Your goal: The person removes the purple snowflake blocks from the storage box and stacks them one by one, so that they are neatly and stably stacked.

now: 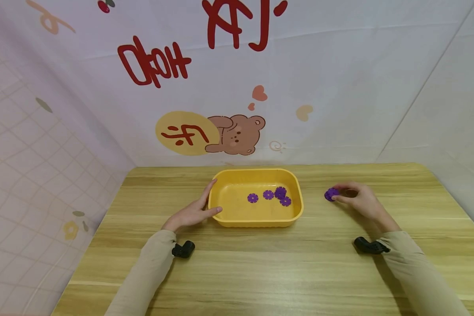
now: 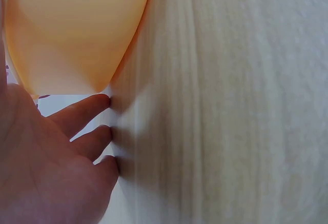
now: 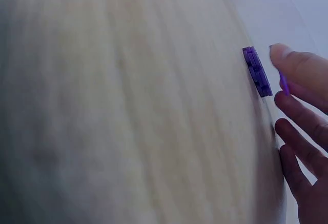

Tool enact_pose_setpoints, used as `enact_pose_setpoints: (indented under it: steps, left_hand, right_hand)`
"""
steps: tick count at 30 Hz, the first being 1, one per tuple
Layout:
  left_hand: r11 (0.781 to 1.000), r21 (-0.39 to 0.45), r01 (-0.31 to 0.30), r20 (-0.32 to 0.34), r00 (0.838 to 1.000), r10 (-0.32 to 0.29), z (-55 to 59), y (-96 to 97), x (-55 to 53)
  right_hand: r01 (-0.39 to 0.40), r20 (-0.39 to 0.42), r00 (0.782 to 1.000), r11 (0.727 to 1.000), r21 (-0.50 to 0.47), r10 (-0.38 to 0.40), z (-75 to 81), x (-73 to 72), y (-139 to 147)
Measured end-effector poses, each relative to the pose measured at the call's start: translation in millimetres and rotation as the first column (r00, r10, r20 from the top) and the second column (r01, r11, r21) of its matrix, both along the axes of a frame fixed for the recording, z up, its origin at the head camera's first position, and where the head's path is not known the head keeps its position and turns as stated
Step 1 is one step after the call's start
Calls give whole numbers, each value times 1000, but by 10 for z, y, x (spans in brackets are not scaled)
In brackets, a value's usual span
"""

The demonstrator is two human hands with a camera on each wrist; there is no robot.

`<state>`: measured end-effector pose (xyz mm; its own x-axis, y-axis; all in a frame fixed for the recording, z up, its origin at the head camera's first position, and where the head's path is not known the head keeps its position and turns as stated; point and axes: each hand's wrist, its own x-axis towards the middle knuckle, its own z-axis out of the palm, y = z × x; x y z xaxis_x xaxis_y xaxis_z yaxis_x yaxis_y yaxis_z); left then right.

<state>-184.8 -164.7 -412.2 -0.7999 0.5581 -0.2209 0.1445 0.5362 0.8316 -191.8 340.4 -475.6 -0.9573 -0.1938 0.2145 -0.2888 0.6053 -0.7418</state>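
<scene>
And here you are with the yellow tray (image 1: 256, 223) on the wooden table (image 1: 260, 272), both hands at work around it! Your left hand (image 1: 191, 214) is at the tray's left end, gripping it: thumb laid over the rim, index finger along the outside of the wall. From the left wrist, three more fingers show below the tray's side, their tips down on the tabletop.

Over to the right of the tray, your right hand (image 1: 361, 201) is pinching a purple disc (image 3: 284, 83) between thumb and fingers, seen edge-on by the wrist camera. The other fingers spread out loosely below that pinch. Just beside the held disc, a small stack of purple discs (image 3: 257, 72) lies on the tabletop, apart from the tray; how many are in it, you can't tell from here.

Inside the tray, more notched purple pieces: a lone disc (image 1: 253, 198) near the middle of the floor, a second disc (image 1: 268, 195) to its right, then an overlapping cluster (image 1: 280, 193) toward the tray's right end, with a front disc (image 1: 285, 201) at its near edge.

Nearer to you than the tray, a black wrist mount (image 1: 183, 249) sits by your left sleeve. Beyond the tray, a cartoon bear (image 1: 238, 135) decorates the white backdrop (image 1: 339, 87).
</scene>
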Motion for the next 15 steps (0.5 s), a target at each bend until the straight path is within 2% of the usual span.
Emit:
enact_pose_setpoints:
  steps: [4, 15]
  left_hand:
    - [1000, 1, -4, 2, 1000, 4, -5, -4, -1]
    - [1000, 16, 0, 1, 1000, 0, -6, -1, 4]
  right_hand:
    - [-12, -14, 1000, 999, 43, 13, -45, -36, 18]
    - [-18, -12, 1000, 996, 92, 19, -35, -19, 7]
